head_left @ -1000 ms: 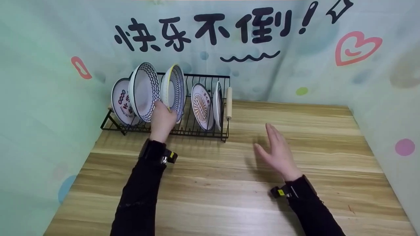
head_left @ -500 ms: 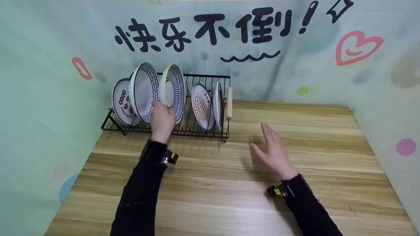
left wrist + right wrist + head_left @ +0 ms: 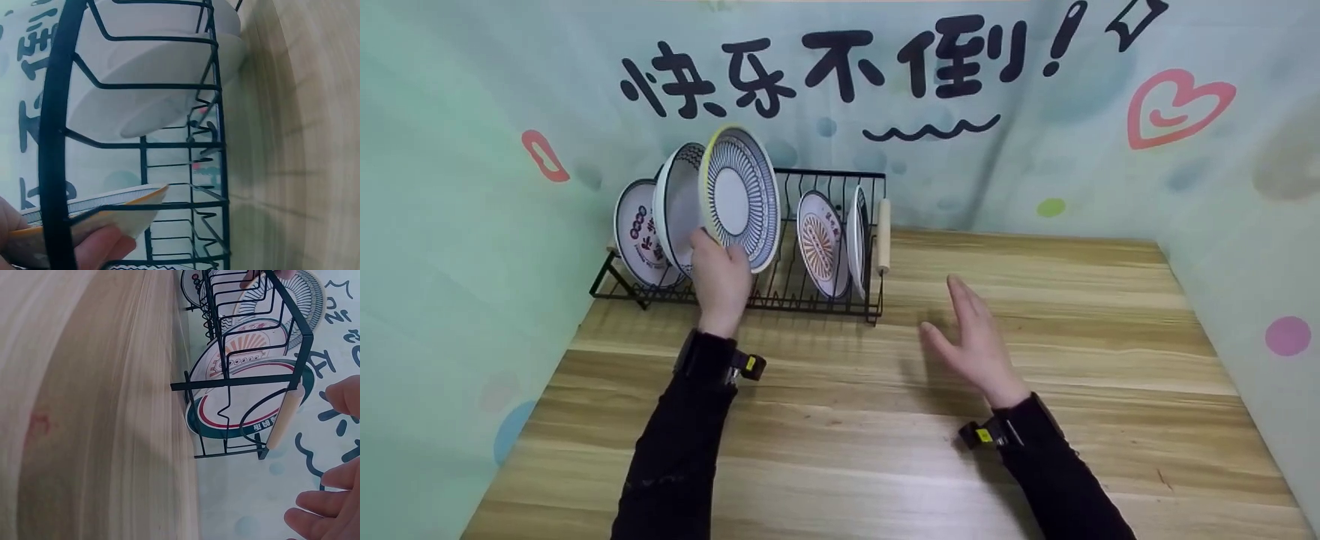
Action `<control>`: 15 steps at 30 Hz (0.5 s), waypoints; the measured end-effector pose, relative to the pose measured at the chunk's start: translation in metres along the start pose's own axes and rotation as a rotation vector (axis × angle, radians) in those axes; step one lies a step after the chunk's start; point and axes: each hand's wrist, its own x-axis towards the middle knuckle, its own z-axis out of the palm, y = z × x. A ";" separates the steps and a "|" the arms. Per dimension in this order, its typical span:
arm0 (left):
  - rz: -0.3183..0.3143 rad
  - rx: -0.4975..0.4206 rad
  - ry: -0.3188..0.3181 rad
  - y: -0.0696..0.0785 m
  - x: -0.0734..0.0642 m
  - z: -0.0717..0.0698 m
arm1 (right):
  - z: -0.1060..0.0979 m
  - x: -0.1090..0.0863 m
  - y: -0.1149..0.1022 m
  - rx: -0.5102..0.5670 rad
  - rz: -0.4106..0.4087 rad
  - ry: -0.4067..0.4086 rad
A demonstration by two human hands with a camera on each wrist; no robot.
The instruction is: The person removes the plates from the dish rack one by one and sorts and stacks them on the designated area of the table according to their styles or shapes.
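My left hand pinches the lower rim of a yellow-rimmed plate with a blue striped pattern. Tilted on edge, the plate overlaps the deep white bowl behind it and rises above the rack's back rail. In the left wrist view, fingers curl under the plate's yellow edge, beyond the black bars. To the right of the dish rack, my right hand hovers over the table, holding nothing, thumb spread from straight fingers. The right wrist view shows its fingertips near the rack's end.
At the rack's left end stands a plate with red lettering. A plate with an orange sunburst and a green-rimmed plate stand at the right end, beside a wooden handle. A printed curtain hangs behind the wooden table.
My left hand has lifted the yellow-rimmed plate up and left, turning its face more toward the head camera. My right hand has drifted slightly left.
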 end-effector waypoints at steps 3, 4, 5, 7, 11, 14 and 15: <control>0.016 -0.064 0.033 0.005 -0.002 -0.002 | -0.001 0.000 -0.001 0.012 0.004 0.006; 0.026 -0.085 0.047 0.007 -0.003 -0.002 | -0.001 0.000 -0.002 0.016 0.009 0.004; 0.035 -0.109 0.057 0.008 -0.003 -0.003 | -0.002 0.000 -0.003 0.023 0.015 0.003; 0.054 -0.150 0.077 0.011 -0.004 -0.004 | -0.002 0.001 -0.004 0.039 0.027 0.005; 0.097 -0.218 0.109 0.017 -0.007 -0.010 | -0.003 0.002 -0.006 0.056 0.027 0.041; 0.125 -0.281 0.128 0.022 -0.012 -0.015 | -0.003 0.003 -0.008 0.058 0.015 0.071; 0.132 -0.305 0.135 0.024 -0.014 -0.017 | -0.003 0.003 -0.009 0.059 0.010 0.079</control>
